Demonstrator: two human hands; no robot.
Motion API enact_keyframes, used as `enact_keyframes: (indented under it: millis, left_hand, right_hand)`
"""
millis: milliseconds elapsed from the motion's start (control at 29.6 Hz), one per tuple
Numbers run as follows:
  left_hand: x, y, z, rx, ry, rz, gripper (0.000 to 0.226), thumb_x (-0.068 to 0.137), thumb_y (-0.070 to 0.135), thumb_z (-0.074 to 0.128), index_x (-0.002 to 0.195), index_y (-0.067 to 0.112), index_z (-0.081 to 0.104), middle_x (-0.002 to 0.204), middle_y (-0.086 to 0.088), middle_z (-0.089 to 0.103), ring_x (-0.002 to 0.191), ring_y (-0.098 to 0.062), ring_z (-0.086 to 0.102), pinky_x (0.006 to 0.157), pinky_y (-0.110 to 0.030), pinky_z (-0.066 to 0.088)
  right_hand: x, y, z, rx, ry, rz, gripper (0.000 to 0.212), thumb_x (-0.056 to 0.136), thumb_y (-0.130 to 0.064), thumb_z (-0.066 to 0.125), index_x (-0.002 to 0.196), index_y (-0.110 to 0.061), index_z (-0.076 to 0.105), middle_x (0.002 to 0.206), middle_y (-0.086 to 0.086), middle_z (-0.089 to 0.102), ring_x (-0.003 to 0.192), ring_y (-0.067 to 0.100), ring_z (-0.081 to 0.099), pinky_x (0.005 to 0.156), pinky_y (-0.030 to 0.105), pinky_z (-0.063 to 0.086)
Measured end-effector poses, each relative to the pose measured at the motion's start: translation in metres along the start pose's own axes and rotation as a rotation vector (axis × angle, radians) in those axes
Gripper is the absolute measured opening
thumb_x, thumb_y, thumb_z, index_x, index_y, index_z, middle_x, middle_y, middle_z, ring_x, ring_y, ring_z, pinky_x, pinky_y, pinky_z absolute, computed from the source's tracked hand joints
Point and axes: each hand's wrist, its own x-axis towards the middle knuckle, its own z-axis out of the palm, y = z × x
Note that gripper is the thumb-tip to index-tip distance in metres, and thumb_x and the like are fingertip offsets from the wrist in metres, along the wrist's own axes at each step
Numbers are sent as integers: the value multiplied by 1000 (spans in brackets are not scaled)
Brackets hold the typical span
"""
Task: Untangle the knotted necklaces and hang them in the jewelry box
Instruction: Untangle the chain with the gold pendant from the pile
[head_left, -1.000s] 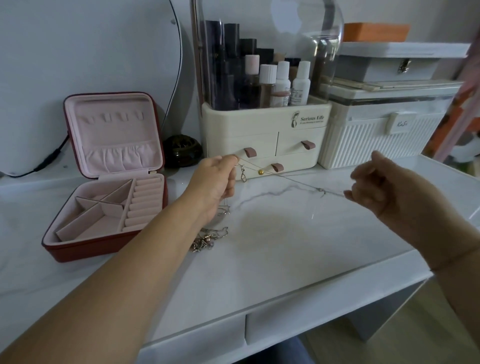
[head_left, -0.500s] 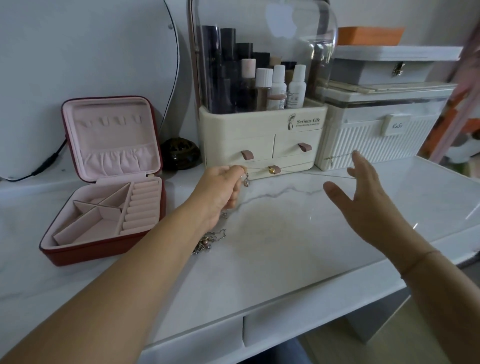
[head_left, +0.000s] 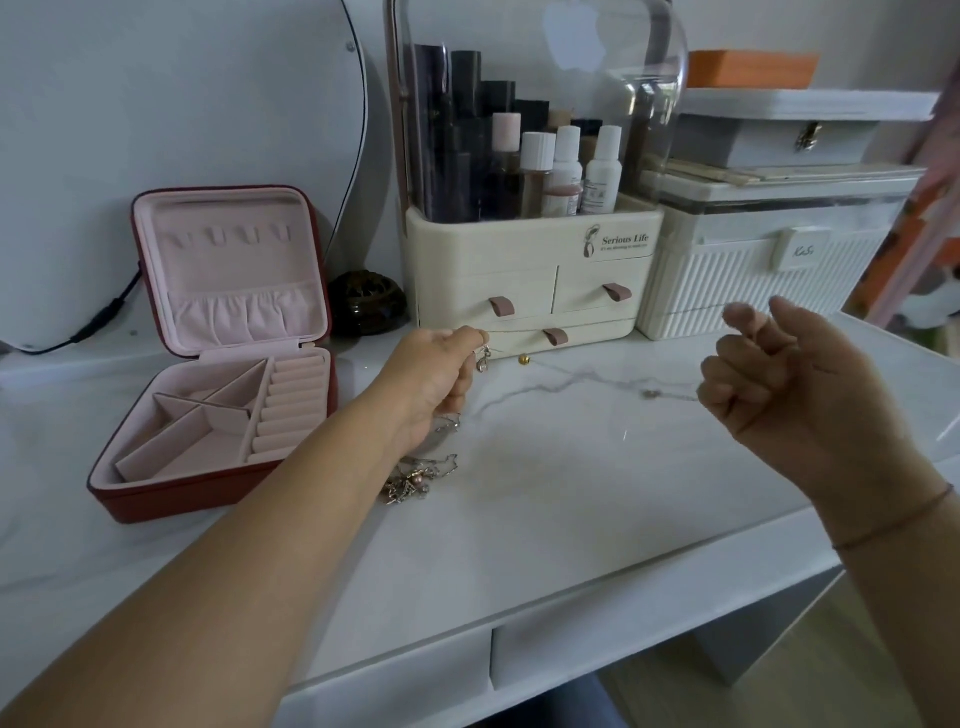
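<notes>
My left hand pinches a thin necklace chain above the marble tabletop, and a small pendant dangles just below its fingertips. The chain stretches rightward to my right hand, whose fingers curl round its other end. A lower strand with a tiny clasp also runs to that hand. A tangle of other necklaces lies on the table under my left wrist. The red jewelry box stands open at the left, its pink lid hooks and compartments bare.
A cream cosmetics organiser with drawers and bottles stands behind the hands, with a white ribbed case to its right. A dark round jar sits beside the box. A small gold bead lies near the organiser. The table's front edge runs close below.
My right hand, spread open half a second ago, has curled its fingers round the chain and shifted right. My left hand keeps its pinch in nearly the same spot.
</notes>
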Motion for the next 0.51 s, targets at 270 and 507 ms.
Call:
enact_keyframes:
  millis: [270,507]
  left_hand:
    - [-3,3,-8,113,-41,80,10,88,20,66,86,11,68,43,9,26,40,-9,18,40,-18,17]
    - [-6,6,-10,246,-148,99,27,90,36,60,84,10,65,45,6,26,41,-10,19,43,-20,18]
  right_hand:
    - [1,-11,-6,-313,-61,-74,33,89,-29,45,62,-21,62,57,-1,9,44,7,16,42,18,22]
    - [8,-18,-6,-83,-113,11,23,89,-26,45,92,-23,68,52,-7,10,45,9,8,39,15,16]
